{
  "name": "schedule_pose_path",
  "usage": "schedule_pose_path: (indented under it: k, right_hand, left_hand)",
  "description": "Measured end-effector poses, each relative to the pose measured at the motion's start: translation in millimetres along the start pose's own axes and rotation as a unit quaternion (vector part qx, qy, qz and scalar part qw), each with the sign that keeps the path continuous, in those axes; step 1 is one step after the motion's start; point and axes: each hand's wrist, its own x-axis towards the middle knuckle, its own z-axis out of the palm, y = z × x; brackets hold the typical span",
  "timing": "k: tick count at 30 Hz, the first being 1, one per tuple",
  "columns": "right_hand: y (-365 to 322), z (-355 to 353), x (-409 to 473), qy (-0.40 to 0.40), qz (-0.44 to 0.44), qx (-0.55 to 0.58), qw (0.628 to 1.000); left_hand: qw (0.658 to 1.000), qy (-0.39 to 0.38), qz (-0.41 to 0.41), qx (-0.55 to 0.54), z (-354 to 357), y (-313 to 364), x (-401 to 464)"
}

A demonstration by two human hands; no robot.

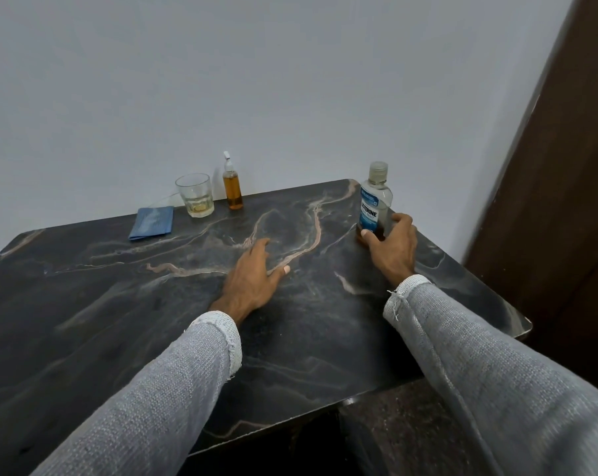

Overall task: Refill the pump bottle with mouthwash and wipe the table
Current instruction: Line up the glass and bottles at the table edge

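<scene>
I find the right hand (pixel 392 247) wrapped around the lower body of the mouthwash bottle (pixel 375 201), thumb on the near left face and fingers curled round the right side, so the bottle stands upright within that grasp at the far right of the table (pixel 119 304). The bottle is clear plastic with a blue and white label and a translucent ribbed cap; only a shallow band of brownish liquid shows at its base, just above my thumb. The left hand (pixel 252 276) lies palm down on the tabletop near its middle, fingers straight and spread, holding nothing. The pump bottle (pixel 232 183) stands upright at the far edge against the wall, well apart from both hands; it is a slim clear cylinder filled most of the way with amber liquid and topped by a white pump head. Just left of it stands a faceted glass tumbler (pixel 195 195) with a little pale liquid at the bottom. Further left lies a folded blue cloth (pixel 151 223), flat on the surface. The tabletop is dark polished stone with pale pinkish veins and rounded corners. Both sleeves are grey knit with frayed cuffs.
</scene>
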Motion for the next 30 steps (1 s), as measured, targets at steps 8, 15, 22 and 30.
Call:
schedule_pose_path:
  k: [8, 15, 22, 30]
  right_hand:
    - [2.9, 25.9, 24.6, -0.026, 0.007, 0.040, 0.999]
    - [-6.4, 43.8, 17.6, -0.155, -0.034, 0.061, 0.985]
    - [-18.0, 78.3, 7.7, -0.238, -0.096, 0.113, 0.960]
    - [-28.8, 127.0, 26.0, -0.215, -0.104, 0.110, 0.965]
  left_hand:
    - [1.000, 0.008, -0.020, 0.008, -5.6, -27.4, 16.4]
    - [0.999, 0.031, -0.028, 0.023, -13.9, -43.6, 21.3]
    - [0.997, 0.026, -0.037, 0.067, -25.5, -63.2, 32.3]
    - [0.992, -0.033, -0.061, 0.101, -42.1, -82.0, 77.8]
